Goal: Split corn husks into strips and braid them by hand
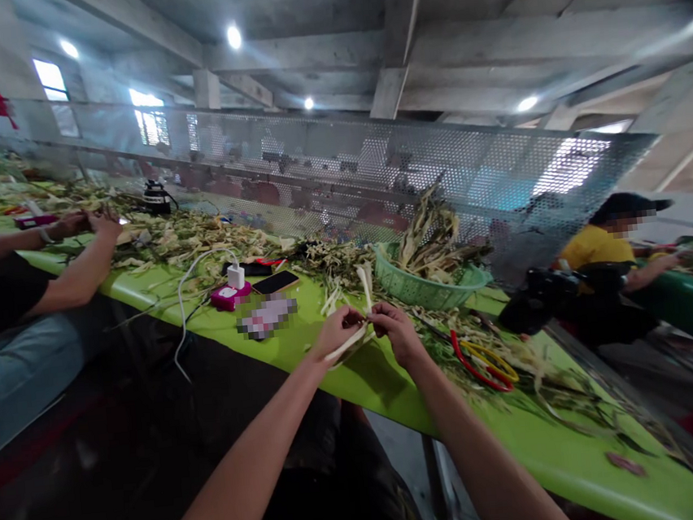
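Observation:
Both hands meet over the green table (272, 345), fingertips nearly touching. My left hand (336, 333) is closed around a pale, whitish plant stalk (348, 344) that slants down past the wrist. At the fingertips of my right hand (395, 329), pinched together, a second pale stalk (366, 281) rises upright. Whether the two pieces are joined is hidden by the fingers. Several short pale stalks (331, 296) lie just beyond the hands. A green plastic basket (426, 287) behind them holds dry, leafy stalks (430, 231).
Left of my hands are a phone (275, 281), a magenta power socket (231, 296) with a white charger and cable. Red-handled scissors or pliers (480, 370) lie among plant scraps at right, beside a yellow loop (491, 358). Another person's hands (94, 223) work at far left. A perforated metal screen (314, 181) runs behind.

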